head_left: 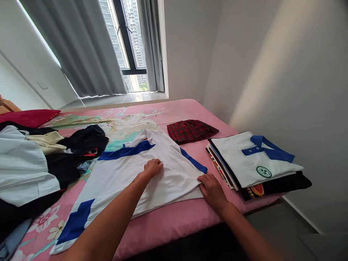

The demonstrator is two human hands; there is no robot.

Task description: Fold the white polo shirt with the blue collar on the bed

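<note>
A white shirt (174,159) with blue panels lies spread on the bed, its neck end toward the window. My left hand (153,167) is closed on the middle of the shirt, fingers curled into the cloth. At the shirt's right edge, just below the blue sleeve band (193,160), my right hand (213,190) has its fingers closed on the fabric. Creases run across the cloth between both hands. The fingertips of my left hand are partly hidden.
A folded pile (231,156) topped by a white polo with a blue collar sits to the right. Beyond the shirt lies a red plaid skirt (191,131). Loose clothes (24,163) are heaped at left on the pink bedsheet (152,232). A wall (285,90) borders the right side.
</note>
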